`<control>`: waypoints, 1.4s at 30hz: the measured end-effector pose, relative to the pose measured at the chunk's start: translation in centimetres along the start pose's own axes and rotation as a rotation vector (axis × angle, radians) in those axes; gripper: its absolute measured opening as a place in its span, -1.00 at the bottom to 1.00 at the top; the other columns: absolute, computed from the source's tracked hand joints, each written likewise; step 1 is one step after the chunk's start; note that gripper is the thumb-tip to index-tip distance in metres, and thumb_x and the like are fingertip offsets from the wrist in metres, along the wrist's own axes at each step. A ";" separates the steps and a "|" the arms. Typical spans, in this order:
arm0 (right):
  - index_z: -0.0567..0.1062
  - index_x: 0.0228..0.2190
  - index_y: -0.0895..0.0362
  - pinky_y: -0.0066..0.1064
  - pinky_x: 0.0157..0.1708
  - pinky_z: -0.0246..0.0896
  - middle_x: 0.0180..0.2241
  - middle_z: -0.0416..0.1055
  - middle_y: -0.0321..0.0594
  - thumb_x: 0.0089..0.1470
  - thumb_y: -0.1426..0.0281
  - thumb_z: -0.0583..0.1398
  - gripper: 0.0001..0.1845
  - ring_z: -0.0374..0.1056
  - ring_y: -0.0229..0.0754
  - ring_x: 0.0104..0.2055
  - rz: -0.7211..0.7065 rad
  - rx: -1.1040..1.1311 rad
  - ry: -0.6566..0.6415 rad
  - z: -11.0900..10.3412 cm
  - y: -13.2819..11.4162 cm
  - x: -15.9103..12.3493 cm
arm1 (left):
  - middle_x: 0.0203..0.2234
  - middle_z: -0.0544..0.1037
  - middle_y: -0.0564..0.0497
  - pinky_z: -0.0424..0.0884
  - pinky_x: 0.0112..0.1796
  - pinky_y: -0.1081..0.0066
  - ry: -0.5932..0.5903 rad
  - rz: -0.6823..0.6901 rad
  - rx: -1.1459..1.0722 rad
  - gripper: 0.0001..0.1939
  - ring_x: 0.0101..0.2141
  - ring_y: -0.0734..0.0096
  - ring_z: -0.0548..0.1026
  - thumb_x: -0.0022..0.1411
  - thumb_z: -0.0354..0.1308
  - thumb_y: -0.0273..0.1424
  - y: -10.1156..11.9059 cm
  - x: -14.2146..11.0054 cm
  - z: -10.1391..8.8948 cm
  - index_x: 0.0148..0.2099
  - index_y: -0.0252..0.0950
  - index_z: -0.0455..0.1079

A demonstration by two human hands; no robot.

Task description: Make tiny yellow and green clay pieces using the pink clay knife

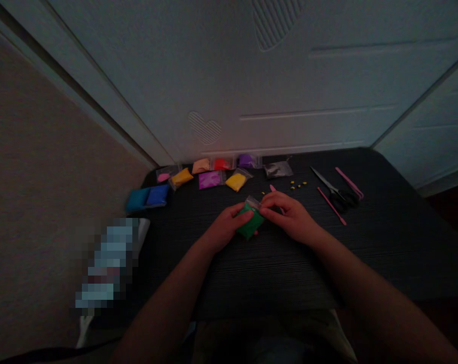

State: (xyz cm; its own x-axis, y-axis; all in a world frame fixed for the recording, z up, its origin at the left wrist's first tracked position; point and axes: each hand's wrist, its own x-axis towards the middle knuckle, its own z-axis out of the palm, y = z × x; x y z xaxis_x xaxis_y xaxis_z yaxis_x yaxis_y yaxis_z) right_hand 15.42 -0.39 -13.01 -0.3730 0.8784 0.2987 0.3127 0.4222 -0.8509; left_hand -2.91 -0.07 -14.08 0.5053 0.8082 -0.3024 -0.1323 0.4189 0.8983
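In front of me, over the dark table, my left hand (231, 225) grips a small clear bag of green clay-like material (250, 222), thumb across its face. At the bag's upper right edge, the thumb and fingers of my right hand (285, 210) pinch the clear plastic top. Just behind my right hand lies a pink tool (272, 188), partly covered by it. Several tiny yellow-and-black pieces (299, 186) are on the table beyond that hand.
Bags of yellow (236, 180), magenta (211, 179), red (220, 164), purple (247, 161) and blue (157, 195) material line the back and left. A grey bag (278, 169) lies behind. Black-handled scissors (337, 194), a pink stick (331, 206) and pink tweezers (349, 183) lie right.
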 end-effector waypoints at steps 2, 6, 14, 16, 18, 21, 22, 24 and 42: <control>0.43 -0.43 0.08 -0.21 0.06 -0.10 -0.33 0.38 -0.29 0.01 0.33 0.12 -0.88 0.29 -0.26 -0.21 -0.007 0.027 0.020 -0.1 -0.1 0.0 | -0.40 0.51 -0.13 0.36 -0.40 0.40 -0.110 -0.065 -0.202 -0.59 -0.45 0.36 0.46 0.10 -0.01 -0.13 0.1 -0.1 -0.1 -0.15 -0.34 0.35; 0.43 -0.41 0.07 -0.21 0.03 -0.06 -0.30 0.37 -0.27 0.00 0.32 0.12 -0.88 0.28 -0.23 -0.17 0.008 0.079 0.042 -0.3 -0.3 0.0 | -0.33 0.51 -0.19 0.34 -0.32 0.38 -0.221 -0.119 -0.287 -0.57 -0.36 0.32 0.46 0.06 0.04 -0.14 0.2 -0.4 -0.3 -0.14 -0.37 0.37; 0.44 -0.36 0.08 -0.23 0.05 -0.06 -0.19 0.32 -0.23 0.05 0.36 0.08 -0.85 0.20 -0.22 -0.05 -0.007 0.131 -0.024 -1.0 -1.0 -0.3 | -0.33 0.49 -0.07 0.29 -0.28 0.45 -0.166 0.023 -0.002 -0.55 -0.35 0.39 0.42 -0.15 0.27 -0.35 0.8 -0.8 -0.7 -0.13 -0.35 0.39; 0.44 -0.35 0.07 -0.19 0.08 -0.14 -0.17 0.32 -0.24 0.05 0.35 0.07 -0.84 0.19 -0.20 -0.03 -0.011 0.128 -0.033 -1.2 -1.4 -0.4 | -0.31 0.49 -0.04 0.27 -0.24 0.45 -0.139 0.053 0.039 -0.56 -0.30 0.37 0.42 -0.15 0.25 -0.43 1.0 -0.9 -0.7 -0.12 -0.32 0.39; 0.45 -0.35 0.06 -0.19 0.10 -0.16 -0.17 0.33 -0.25 0.05 0.35 0.07 -0.84 0.19 -0.20 -0.03 -0.014 0.130 -0.030 -1.2 -1.7 -0.5 | -0.27 0.49 -0.03 0.26 -0.21 0.44 -0.126 0.068 0.050 -0.56 -0.25 0.35 0.41 -0.15 0.24 -0.47 1.1 -1.0 -0.7 -0.12 -0.29 0.40; 0.45 -0.35 0.07 -0.25 0.07 -0.09 -0.18 0.33 -0.25 0.06 0.35 0.07 -0.83 0.21 -0.22 -0.05 -0.026 0.141 -0.018 -1.0 -2.1 -0.6 | -0.27 0.49 0.00 0.26 -0.21 0.45 -0.125 0.091 0.060 -0.58 -0.26 0.36 0.41 -0.18 0.25 -0.49 1.0 -1.0 -0.8 -0.16 -0.27 0.42; 0.45 -0.35 0.07 -0.28 0.04 -0.05 -0.18 0.33 -0.24 0.06 0.36 0.06 -0.83 0.21 -0.23 -0.06 -0.028 0.144 -0.008 -0.9 -2.2 -0.7 | -0.29 0.49 0.01 0.26 -0.22 0.46 -0.124 0.100 0.065 -0.59 -0.28 0.38 0.41 -0.19 0.25 -0.50 0.9 -0.9 -0.8 -0.18 -0.27 0.42; 0.45 -0.36 0.07 -0.30 0.00 0.02 -0.20 0.34 -0.24 0.06 0.36 0.06 -0.84 0.23 -0.24 -0.09 -0.029 0.140 0.018 -0.7 -2.3 -0.7 | -0.31 0.49 0.02 0.27 -0.24 0.47 -0.123 0.117 0.071 -0.61 -0.30 0.40 0.41 -0.18 0.25 -0.51 0.8 -0.9 -0.9 -0.20 -0.27 0.43; 0.50 -0.42 0.07 -0.29 -0.03 0.06 -0.27 0.42 -0.27 -0.08 0.37 0.18 -0.89 0.28 -0.24 -0.14 0.099 -0.059 0.093 0.1 -0.3 -0.1 | -0.15 0.35 -0.05 0.26 -0.09 0.26 0.282 0.644 1.083 -0.56 -0.12 0.32 0.32 -0.03 0.19 -0.35 0.2 -0.2 -1.0 -0.06 -0.23 0.25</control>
State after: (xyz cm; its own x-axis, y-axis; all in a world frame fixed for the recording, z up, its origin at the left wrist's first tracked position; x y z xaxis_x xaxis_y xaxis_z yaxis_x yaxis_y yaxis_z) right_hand 15.31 -0.57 -12.80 -0.2560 0.9324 0.2553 0.3960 0.3420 -0.8522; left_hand -3.91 0.32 -14.15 0.3949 0.8528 0.3417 0.5383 -0.5162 0.6662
